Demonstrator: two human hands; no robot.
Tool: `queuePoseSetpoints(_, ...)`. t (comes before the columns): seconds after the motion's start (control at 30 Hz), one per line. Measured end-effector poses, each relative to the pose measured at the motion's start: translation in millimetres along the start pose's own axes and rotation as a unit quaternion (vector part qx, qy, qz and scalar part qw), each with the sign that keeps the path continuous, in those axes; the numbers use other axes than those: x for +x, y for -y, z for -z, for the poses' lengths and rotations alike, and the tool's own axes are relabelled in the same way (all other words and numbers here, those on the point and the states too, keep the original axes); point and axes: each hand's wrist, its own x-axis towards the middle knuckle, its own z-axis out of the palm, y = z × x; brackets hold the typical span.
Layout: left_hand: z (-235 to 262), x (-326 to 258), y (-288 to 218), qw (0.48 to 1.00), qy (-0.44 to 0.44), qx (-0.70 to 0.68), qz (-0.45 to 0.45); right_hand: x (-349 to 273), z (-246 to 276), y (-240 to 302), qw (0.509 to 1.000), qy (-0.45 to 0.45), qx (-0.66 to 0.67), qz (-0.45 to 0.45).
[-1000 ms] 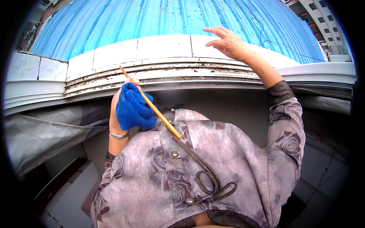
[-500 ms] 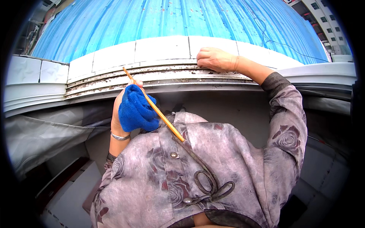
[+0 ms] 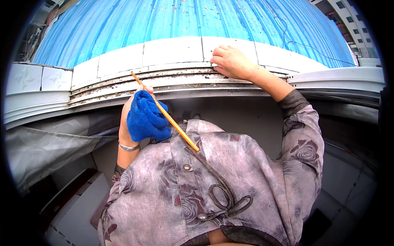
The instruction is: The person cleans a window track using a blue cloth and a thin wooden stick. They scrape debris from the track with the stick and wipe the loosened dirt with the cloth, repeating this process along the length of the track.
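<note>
My left hand (image 3: 126,115) is closed round a bunched blue cloth (image 3: 147,117) and a slim wooden chopstick (image 3: 174,125). The stick slants from its thin tip above the thumb down to its thicker end in front of my shirt. The cloth hides most of the left fingers. At the dirty window track (image 3: 176,77), my right hand (image 3: 232,61) rests over the far rail and the white tile edge. Its fingers are bent and slightly apart, with nothing visible in them. Dark grime and flaking bits lie along the track's grooves.
White tiles (image 3: 174,52) line the ledge beyond the track, and a blue corrugated metal roof (image 3: 164,22) lies past them. A white window frame (image 3: 340,78) stands at the right. Grey curtain fabric (image 3: 53,147) hangs at the left below the sill.
My right hand has risen slightly off the track, and its fingers have loosened from a tighter curl. The left hand, with cloth and chopstick, has stayed almost still.
</note>
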Motion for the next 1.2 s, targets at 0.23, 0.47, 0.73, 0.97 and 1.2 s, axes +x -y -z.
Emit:
queuePoseSetpoints(0.23,-6,-3,1,1.0,-0.003,-0.014,0.006,-9,-1,-21,0.996,0.059,0.066,0.021)
queuePoseSetpoints(0.47,2,0,2,0.999,0.015,-0.046,0.019,12,-29,-7,0.983,-0.092,0.152,-0.035)
queuePoseSetpoints(0.73,10,3,-1,0.998,0.04,-0.052,0.006,40,36,-71,0.917,-0.316,-0.204,-0.135)
queuePoseSetpoints(0.97,10,16,0,0.998,0.051,0.015,-0.016,-15,0,-1,0.997,-0.06,0.039,0.003)
queuePoseSetpoints(1.2,-4,30,11,0.996,0.08,0.026,0.008,-1,-23,12,0.993,-0.115,0.023,0.016)
